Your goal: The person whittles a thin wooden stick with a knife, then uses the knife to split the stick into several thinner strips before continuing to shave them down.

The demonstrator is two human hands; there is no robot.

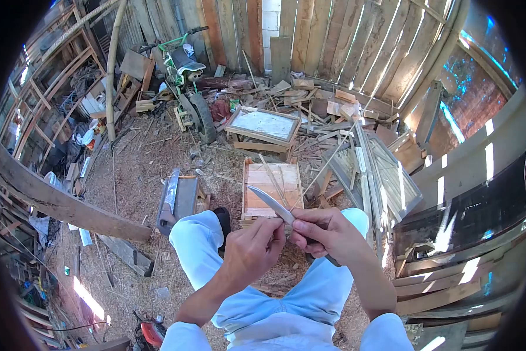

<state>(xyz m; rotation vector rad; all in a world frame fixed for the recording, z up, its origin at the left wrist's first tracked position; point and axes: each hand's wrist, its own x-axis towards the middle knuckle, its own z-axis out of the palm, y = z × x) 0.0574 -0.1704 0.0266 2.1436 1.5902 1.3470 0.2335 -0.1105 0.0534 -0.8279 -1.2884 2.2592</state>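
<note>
Here's the curved, silver-bladed metal knife [273, 203] above the wearer's lap, tip pointing far left, the right hand [332, 234] wrapped firmly around its handle, the left hand [250, 250] pinching beside its base, on what I can't tell, and control wants those fingertips clear of the edge.

A rough woodworking shed: daylight cuts through gaps in the far plank wall [333, 41], a heap of offcuts [327, 108] lies before it, chips and shavings litter the floor [140, 164], a handsaw [171, 192] rests at near left, and long boards [438, 298] are stacked on the right. A green-framed bike [187, 88] stands far left.
</note>
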